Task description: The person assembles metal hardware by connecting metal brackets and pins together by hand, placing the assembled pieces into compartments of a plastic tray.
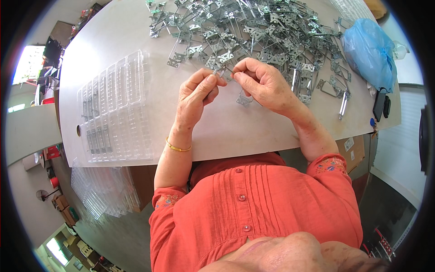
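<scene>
My left hand (197, 93) and my right hand (263, 81) meet above the white table (113, 41), both pinching one small metal clip (223, 71) between thumbs and fingertips. A second small metal bracket (244, 100) hangs or lies just below my right hand. A big heap of the same metal clips and wire pieces (253, 31) covers the table just beyond my hands. A clear plastic tray (115, 106) with long slots lies to the left, a few metal parts sitting in its lower-left slots.
A blue plastic bag (369, 52) sits at the table's right end, with dark keys or fobs (380, 106) beside it. More clear trays (104, 190) are stacked below the table's near edge on the left. Shelves and boxes stand far left.
</scene>
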`<state>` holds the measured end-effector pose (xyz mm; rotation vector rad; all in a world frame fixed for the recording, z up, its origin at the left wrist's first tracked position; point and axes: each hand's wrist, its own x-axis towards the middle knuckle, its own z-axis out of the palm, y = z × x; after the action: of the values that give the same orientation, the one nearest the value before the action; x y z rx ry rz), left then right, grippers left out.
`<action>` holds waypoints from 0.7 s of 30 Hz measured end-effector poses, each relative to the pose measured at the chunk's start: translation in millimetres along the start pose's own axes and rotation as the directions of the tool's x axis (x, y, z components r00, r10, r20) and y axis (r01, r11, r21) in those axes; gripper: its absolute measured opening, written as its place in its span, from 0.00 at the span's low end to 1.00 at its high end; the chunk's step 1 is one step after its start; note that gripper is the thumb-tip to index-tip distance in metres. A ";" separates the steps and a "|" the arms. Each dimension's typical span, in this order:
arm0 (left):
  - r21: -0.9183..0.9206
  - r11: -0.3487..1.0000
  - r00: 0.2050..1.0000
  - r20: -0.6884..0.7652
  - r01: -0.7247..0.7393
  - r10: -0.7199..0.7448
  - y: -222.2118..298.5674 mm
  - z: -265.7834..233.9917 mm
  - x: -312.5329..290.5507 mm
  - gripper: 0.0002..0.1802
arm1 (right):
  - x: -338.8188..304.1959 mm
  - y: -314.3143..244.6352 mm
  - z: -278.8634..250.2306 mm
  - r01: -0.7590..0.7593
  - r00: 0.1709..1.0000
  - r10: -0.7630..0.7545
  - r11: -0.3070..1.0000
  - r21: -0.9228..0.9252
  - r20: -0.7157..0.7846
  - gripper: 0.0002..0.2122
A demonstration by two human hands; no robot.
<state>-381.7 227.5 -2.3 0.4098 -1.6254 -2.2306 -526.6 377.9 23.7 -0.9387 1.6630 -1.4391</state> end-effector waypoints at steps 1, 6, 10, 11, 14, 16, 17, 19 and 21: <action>0.030 1.000 1.000 0.026 -0.004 0.003 -3.1 -4.5 0.4 0.14 | -0.2 -0.7 -0.1 -0.010 1.000 0.010 1.000 -0.011 0.010 0.06; 0.173 0.985 0.995 0.097 0.002 -0.019 -2.7 -2.9 0.4 0.12 | -2.2 -7.5 0.4 -0.083 0.996 0.082 0.996 0.042 0.029 0.08; 0.307 0.911 0.955 0.196 -0.274 0.221 -4.1 0.8 1.1 0.10 | 1.7 -4.6 2.7 -0.253 0.966 0.204 0.871 0.422 0.156 0.11; 0.317 0.910 0.958 0.192 -0.268 0.216 -3.1 0.9 0.6 0.09 | 2.6 -2.3 1.7 -0.253 0.966 0.205 0.871 0.422 0.156 0.11; 0.296 0.924 0.965 0.173 -0.243 0.199 1.1 3.1 -0.6 0.10 | 2.8 -1.7 -4.1 -0.250 0.960 0.125 0.782 0.571 0.249 0.11; 0.207 0.957 0.974 0.141 -0.204 0.177 -1.8 -2.6 -1.2 0.10 | 0.4 -9.7 -8.6 -0.253 0.948 0.120 0.847 0.467 0.295 0.10; 0.110 0.980 0.982 0.117 -0.164 0.151 -3.2 -5.2 -1.2 0.10 | 0.6 -10.2 -9.2 -0.254 0.946 0.118 0.847 0.466 0.301 0.10; 0.102 0.982 0.983 0.116 -0.157 0.145 -4.6 -6.5 0.1 0.11 | 0.7 -10.0 -11.4 -0.182 0.970 0.125 0.943 0.280 0.209 0.09; 0.094 0.984 0.984 0.116 -0.149 0.138 -4.9 -7.0 0.0 0.12 | 1.2 -8.5 -4.8 -0.130 0.988 0.107 0.963 0.236 0.110 0.09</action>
<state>-379.2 222.9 -9.1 0.1923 -1.7702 -2.1023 -530.9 378.2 32.5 -0.7467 1.4109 -1.4530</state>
